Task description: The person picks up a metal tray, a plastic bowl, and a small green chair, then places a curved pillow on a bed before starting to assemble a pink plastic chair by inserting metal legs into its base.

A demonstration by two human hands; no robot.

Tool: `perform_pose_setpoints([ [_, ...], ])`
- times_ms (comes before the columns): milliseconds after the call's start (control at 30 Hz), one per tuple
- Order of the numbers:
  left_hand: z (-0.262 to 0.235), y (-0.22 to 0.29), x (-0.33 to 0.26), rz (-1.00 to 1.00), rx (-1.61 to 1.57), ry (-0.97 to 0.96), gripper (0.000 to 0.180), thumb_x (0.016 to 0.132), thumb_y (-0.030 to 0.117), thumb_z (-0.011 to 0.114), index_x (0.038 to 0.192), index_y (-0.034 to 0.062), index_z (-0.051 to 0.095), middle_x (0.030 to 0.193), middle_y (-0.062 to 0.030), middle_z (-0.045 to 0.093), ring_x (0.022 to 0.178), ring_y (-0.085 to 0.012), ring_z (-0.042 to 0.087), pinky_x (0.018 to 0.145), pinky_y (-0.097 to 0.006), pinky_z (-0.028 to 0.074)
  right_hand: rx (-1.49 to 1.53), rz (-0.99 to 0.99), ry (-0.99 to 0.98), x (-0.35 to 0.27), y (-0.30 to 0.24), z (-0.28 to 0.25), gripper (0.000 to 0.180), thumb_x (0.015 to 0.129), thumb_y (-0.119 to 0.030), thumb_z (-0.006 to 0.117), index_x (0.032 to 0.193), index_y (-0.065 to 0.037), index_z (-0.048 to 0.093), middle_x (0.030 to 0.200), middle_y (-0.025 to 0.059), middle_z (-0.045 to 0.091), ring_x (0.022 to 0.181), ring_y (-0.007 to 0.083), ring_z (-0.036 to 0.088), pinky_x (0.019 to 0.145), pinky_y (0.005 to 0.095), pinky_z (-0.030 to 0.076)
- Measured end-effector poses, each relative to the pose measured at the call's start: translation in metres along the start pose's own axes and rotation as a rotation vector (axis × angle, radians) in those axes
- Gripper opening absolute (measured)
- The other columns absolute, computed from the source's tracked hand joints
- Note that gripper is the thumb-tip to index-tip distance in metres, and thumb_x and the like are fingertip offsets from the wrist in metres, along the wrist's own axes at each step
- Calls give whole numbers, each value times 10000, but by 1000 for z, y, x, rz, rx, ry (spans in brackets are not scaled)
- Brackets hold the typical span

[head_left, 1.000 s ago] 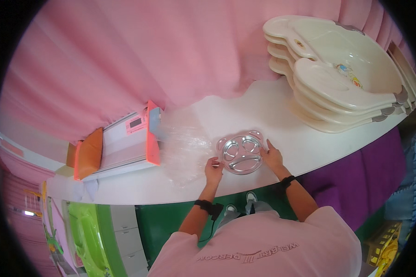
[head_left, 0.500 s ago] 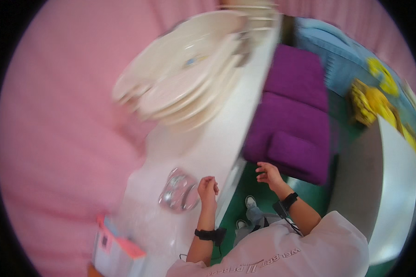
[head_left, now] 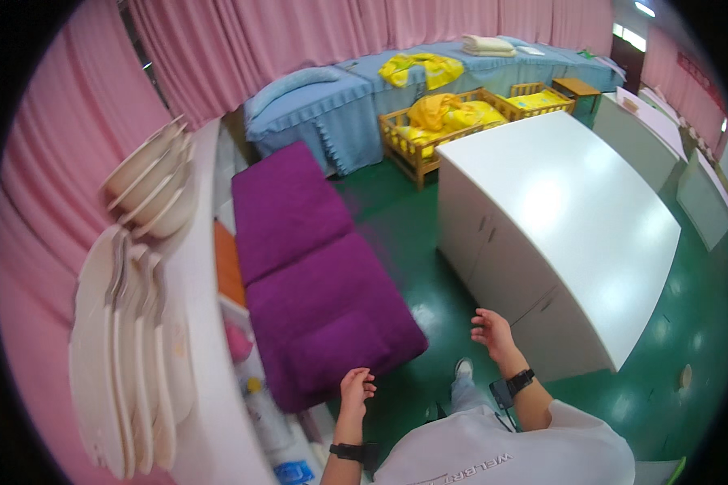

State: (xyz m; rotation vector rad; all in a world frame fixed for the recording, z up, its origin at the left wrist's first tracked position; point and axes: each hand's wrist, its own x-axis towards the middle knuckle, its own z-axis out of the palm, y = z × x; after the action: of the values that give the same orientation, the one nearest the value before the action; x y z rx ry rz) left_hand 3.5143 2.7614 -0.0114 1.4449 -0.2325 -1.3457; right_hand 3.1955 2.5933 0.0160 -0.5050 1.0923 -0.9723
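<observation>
My left hand (head_left: 356, 389) hangs in the air with loosely bent fingers and nothing in it. Nearest to it is the front end of a purple padded couch (head_left: 323, 283). My right hand (head_left: 493, 333) is raised with its fingers apart, holding nothing. It is close to the corner of a white cabinet (head_left: 558, 210) with a glossy curved top. Both wrists wear black straps with small devices, the right one a bracelet (head_left: 520, 381) with a box on it.
On the left, a long white counter (head_left: 206, 339) holds stacked cream baby bathtubs (head_left: 129, 347). At the back stand blue-skirted beds (head_left: 307, 113) and wooden cots (head_left: 419, 158) with yellow bedding. Green floor (head_left: 388, 202) runs between couch and cabinet. Pink curtains (head_left: 299, 32) hang behind.
My view has swung to the right, bringing the white cabinet and cots fully in. The bathtubs now lie at the far left, and the clear packet on the counter is out of sight.
</observation>
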Motion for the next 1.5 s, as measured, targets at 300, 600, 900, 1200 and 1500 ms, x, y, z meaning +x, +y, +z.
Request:
perform_pose_setpoints([
  [300, 183, 64, 176, -122, -48, -57, 137, 878, 162, 546, 975, 70, 576, 782, -63, 622, 564, -172, 583, 493, -281, 458, 5, -89, 143, 131, -158, -73, 278, 891, -198, 477, 1112, -44, 546, 872, 74, 598, 704, 206, 590, 612, 311, 511],
  [600, 247, 144, 347, -132, -52, -90, 142, 890, 168, 530, 971, 61, 575, 785, -61, 625, 585, -180, 592, 510, -307, 475, 84, -115, 216, 296, -203, -46, 268, 890, -184, 473, 1109, -41, 534, 874, 79, 599, 676, 196, 588, 601, 327, 517],
  [900, 348, 289, 544, -102, 64, -172, 129, 887, 144, 537, 973, 52, 568, 785, -74, 609, 557, -180, 587, 471, -293, 477, 175, -47, 356, 471, -281, 32, 306, 882, -199, 490, 1124, -14, 517, 942, 123, 580, 726, 234, 588, 629, 323, 522],
  [1200, 457, 413, 724, -69, 276, -312, 116, 903, 143, 496, 953, 59, 558, 777, -72, 592, 554, -174, 578, 474, -284, 466, 313, -186, 535, 660, -356, 74, 282, 874, -157, 477, 1115, -23, 535, 923, 109, 582, 750, 238, 585, 677, 353, 514],
  [1500, 556, 522, 926, -202, 442, -315, 154, 896, 205, 514, 936, 71, 578, 753, -75, 593, 598, -217, 575, 534, -367, 475, 628, -290, 779, 810, -413, 43, 226, 865, -199, 507, 1039, -58, 540, 832, 76, 576, 624, 215, 574, 545, 323, 486],
])
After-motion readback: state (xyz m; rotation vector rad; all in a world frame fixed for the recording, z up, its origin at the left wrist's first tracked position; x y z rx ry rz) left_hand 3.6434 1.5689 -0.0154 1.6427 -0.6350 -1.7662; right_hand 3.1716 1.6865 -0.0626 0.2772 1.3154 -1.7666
